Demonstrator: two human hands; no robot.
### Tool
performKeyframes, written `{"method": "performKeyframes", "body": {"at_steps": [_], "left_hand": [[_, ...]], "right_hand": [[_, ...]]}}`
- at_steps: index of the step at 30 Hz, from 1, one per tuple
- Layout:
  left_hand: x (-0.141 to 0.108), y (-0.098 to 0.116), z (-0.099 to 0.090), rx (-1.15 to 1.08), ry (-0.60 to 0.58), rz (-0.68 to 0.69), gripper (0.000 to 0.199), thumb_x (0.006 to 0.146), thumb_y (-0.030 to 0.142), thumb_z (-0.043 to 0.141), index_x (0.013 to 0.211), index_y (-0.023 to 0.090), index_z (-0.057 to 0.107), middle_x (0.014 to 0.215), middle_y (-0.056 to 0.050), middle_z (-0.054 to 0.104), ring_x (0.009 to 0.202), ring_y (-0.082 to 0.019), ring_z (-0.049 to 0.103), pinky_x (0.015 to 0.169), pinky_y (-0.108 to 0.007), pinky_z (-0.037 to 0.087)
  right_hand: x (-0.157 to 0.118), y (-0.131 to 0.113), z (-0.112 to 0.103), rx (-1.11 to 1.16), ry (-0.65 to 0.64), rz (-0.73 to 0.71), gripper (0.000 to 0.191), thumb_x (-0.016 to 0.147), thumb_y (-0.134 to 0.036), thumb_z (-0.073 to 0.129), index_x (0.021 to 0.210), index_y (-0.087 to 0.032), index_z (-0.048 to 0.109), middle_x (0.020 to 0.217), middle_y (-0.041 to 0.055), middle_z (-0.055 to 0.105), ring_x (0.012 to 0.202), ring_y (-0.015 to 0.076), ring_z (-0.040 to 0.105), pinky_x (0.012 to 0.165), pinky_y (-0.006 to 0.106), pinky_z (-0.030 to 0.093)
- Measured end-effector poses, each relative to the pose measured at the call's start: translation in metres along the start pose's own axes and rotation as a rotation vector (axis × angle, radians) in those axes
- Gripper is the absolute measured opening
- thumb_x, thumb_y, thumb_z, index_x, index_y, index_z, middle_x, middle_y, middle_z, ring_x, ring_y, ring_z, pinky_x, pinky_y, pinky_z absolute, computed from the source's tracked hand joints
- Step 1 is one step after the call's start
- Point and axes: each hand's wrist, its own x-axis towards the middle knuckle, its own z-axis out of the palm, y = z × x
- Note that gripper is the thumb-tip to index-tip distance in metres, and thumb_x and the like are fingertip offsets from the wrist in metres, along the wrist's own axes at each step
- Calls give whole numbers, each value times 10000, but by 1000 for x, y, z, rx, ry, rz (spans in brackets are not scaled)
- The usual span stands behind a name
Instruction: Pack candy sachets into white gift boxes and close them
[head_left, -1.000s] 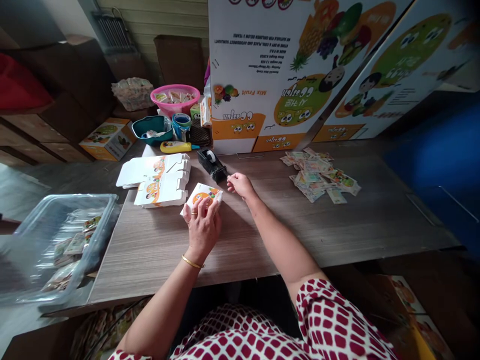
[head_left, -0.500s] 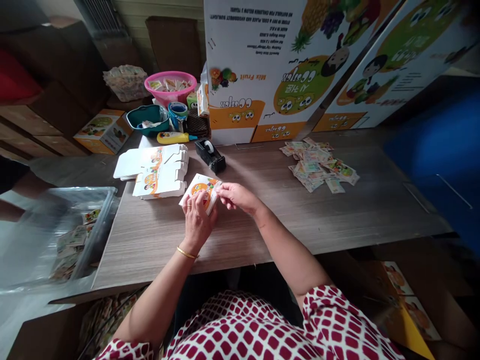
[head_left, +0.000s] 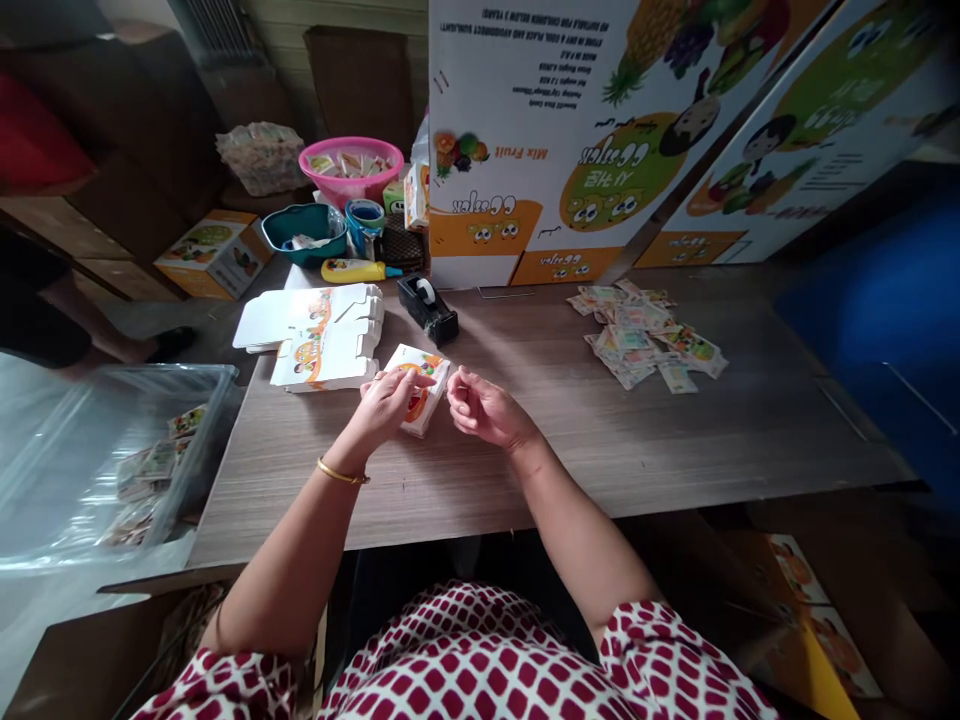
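A small white-and-orange carton point(head_left: 420, 408) lies on the table in front of me. My left hand point(head_left: 390, 400) rests across its left side and top, fingers stretched out rather than wrapped round it. Just right of the carton is my right hand point(head_left: 484, 408), its fingers curled and the thumb against the forefinger; whatever the pinch may hold is too small to make out. Beyond the carton stands a black tape dispenser point(head_left: 429, 308). To the left lies a stack of flattened white cartons point(head_left: 330, 335).
Small candy packets point(head_left: 637, 335) lie heaped on the right. At the back are large printed cartons point(head_left: 510, 240), a pink basket point(head_left: 352, 185), a teal bowl point(head_left: 304, 235) and a yellow glue bottle point(head_left: 352, 270). A clear bin point(head_left: 225, 390) stands left, near another person's leg point(head_left: 97, 320).
My left hand has loosened from the carton and flattened over its top. My right hand has come slightly away from the carton's right edge. The person at left has shifted.
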Motion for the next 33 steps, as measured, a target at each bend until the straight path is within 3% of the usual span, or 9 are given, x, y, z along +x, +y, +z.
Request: {"method": "performKeyframes", "body": {"at_steps": [6, 10, 15, 18, 21, 24, 28, 33], "left_hand": [[-5, 0, -18, -201, -180, 67, 377, 981, 469, 508, 1085, 223, 774, 1210, -65, 724, 1187, -234, 592, 1049, -365, 455], [-7, -4, -25, -351, -343, 104, 403, 915, 493, 639, 1161, 190, 741, 1151, -84, 728, 1059, -212, 642, 939, -333, 519], [-2, -15, -16, -301, -227, 122, 359, 908, 498, 679, 1100, 211, 776, 1115, -80, 761, 1045, -212, 669, 920, -329, 538], [-3, -18, -10, -191, -132, 159, 288, 936, 448, 646, 1044, 230, 801, 1078, -65, 785, 1060, -219, 683, 962, -345, 531], [-6, -19, -6, 3, 41, 217, 240, 953, 383, 630, 1020, 230, 803, 1029, -53, 789, 960, -202, 710, 896, -330, 558], [-9, -22, -4, 271, 195, 400, 268, 1005, 328, 565, 1121, 216, 778, 1130, -74, 776, 979, -211, 720, 904, -355, 574], [-1, -34, -11, 614, 72, 670, 382, 1008, 147, 479, 1321, 216, 687, 1333, -88, 712, 1134, -242, 701, 961, -392, 585], [10, -38, -24, 815, -155, 745, 531, 955, 42, 427, 1439, 191, 587, 1435, -111, 640, 1356, -300, 581, 1010, -442, 585]], "right_hand": [[11, 6, 13, -46, -80, 43, 442, 1008, -629, 504, 918, -206, 593, 580, -71, 462, 408, 65, 362, 378, 172, 298], [17, 9, 16, -42, -4, 56, 465, 1009, -648, 485, 945, -203, 608, 584, -67, 457, 440, 68, 366, 388, 164, 305], [15, 10, 16, -75, 15, 28, 442, 1020, -621, 475, 972, -210, 630, 595, -61, 489, 445, 75, 398, 401, 178, 338], [12, 10, 14, -116, -4, 29, 411, 997, -602, 529, 985, -206, 638, 617, -55, 527, 447, 77, 433, 406, 186, 358], [8, 8, 11, -162, 16, 12, 383, 935, -575, 634, 970, -193, 643, 616, -59, 539, 451, 77, 464, 409, 187, 377], [2, 7, 9, -274, 77, 43, 364, 889, -544, 697, 924, -189, 625, 576, -71, 530, 431, 76, 465, 397, 182, 371], [0, 10, 5, -468, 194, 79, 353, 912, -516, 677, 824, -196, 556, 547, -72, 535, 407, 80, 485, 383, 182, 368], [11, 19, 2, -644, 325, 141, 332, 975, -433, 625, 765, -205, 506, 522, -79, 506, 383, 85, 512, 344, 178, 359]]}}
